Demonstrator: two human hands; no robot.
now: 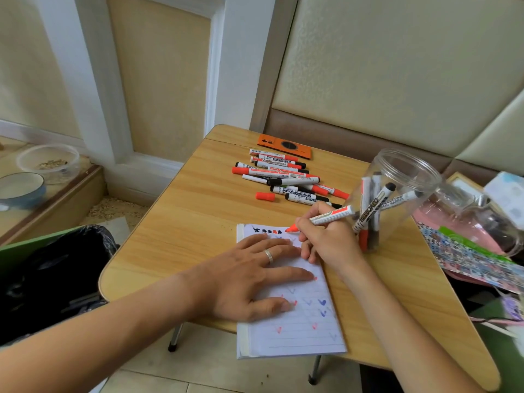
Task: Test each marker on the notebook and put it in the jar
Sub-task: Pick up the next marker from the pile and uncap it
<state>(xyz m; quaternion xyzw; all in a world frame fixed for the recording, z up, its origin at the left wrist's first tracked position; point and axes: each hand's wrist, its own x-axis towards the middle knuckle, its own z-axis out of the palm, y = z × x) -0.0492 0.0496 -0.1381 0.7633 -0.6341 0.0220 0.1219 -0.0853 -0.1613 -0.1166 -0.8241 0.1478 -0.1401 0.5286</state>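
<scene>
Red marker [320, 218] sits pinched in the right hand [329, 239], its uncapped tip over the top edge of the notebook [297, 330] on the desk [198, 211]. Left hand [249, 279] lies flat with fingers spread, pressing the page. Jar [397, 194] stands just right of the right hand, holding several markers; loose markers [283, 177] lie behind, a red cap [265, 196] beside them
</scene>
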